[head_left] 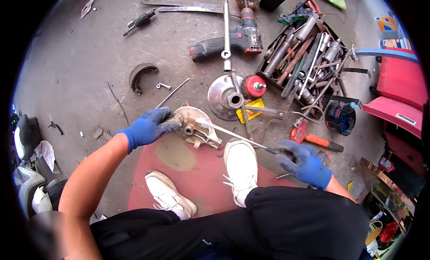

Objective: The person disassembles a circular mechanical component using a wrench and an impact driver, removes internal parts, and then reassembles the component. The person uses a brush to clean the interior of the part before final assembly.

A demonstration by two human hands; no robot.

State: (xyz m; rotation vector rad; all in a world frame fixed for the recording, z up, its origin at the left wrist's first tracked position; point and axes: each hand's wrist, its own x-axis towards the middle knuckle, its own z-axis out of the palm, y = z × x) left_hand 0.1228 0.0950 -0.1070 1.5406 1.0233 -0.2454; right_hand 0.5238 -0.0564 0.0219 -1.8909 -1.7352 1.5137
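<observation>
In blue work gloves, my left hand (148, 129) is closed on the left edge of a pale, dirty brake backing plate (193, 113) with a hub hole and cast arms. It sits just beyond my shoes, near the far edge of a red mat (145, 188). My right hand (305, 165) grips the dark handle of a long screwdriver-like tool (237, 135). Its slim shaft points left, and the pale end lies over or against the plate; exact contact is unclear. A shiny metal disc with a hub (219, 96) lies beyond the plate.
A curved brake shoe (142, 77) and a bolt (165, 86) lie on the floor beyond my left hand. A cordless drill (224, 47), red wire cup brush (254, 87) and tray of tools (304, 54) are farther off. An orange-handled hammer (320, 141) lies near my right hand.
</observation>
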